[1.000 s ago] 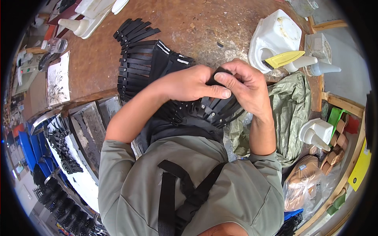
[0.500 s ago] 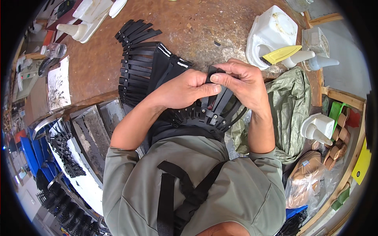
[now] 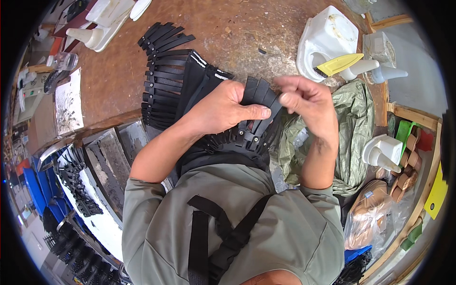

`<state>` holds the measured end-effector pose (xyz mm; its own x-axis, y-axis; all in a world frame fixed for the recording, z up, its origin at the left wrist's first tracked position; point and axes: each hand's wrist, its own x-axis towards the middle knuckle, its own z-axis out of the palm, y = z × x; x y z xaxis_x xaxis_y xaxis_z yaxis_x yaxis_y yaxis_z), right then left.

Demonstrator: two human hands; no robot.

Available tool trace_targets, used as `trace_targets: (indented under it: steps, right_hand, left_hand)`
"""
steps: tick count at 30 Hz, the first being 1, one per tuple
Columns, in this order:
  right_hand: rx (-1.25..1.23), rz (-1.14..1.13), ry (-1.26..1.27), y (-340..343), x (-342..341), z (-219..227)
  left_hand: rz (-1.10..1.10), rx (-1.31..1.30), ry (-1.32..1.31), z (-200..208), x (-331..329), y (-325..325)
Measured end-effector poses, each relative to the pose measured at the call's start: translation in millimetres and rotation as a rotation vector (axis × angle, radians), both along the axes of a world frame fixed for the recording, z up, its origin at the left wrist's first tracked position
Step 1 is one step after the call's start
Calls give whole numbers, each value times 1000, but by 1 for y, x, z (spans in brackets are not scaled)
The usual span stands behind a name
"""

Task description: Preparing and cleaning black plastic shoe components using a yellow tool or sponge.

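My left hand [image 3: 230, 105] is closed on a black strappy shoe upper, its thumb pressing on overlapping flat straps [image 3: 261, 94] that fan out above the grip. Below the thumb, round metal rivets show on the upper's narrow straps [image 3: 247, 137]. Just right of the fan is my right hand [image 3: 308, 100], with thumb and fingers apart and nothing seen between them; its fingertips are slightly blurred. Left of my left hand, a row of similar riveted black straps [image 3: 164, 80] lies over the bench edge, beside black cloth [image 3: 194, 80] with white marks. My left fingers are mostly hidden behind the straps.
A white container [image 3: 335, 31] carries a yellow-handled brush [image 3: 342, 64] at the far right of the brown bench [image 3: 228, 42]. A crumpled green sack [image 3: 354, 128] lies right of my right forearm. Another white tray [image 3: 111, 28] stands far left. Tan soles [image 3: 370, 209] sit in plastic lower right.
My right hand has let go of the strap ends and moved right, its fingers parting. The straps above my left thumb now show spread in a fan.
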<state>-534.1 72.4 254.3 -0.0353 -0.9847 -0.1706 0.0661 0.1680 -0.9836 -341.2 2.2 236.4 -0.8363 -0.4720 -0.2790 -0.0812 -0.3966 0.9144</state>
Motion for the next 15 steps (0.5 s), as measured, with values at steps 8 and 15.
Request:
trace_targets:
  steps: [8, 15]
  right_hand:
    - [79, 14, 94, 5, 12, -4]
    - [-87, -54, 62, 4, 15, -3]
  left_hand:
    - [-80, -59, 79, -8, 3, -3]
    - [-110, -9, 108, -5, 0, -3]
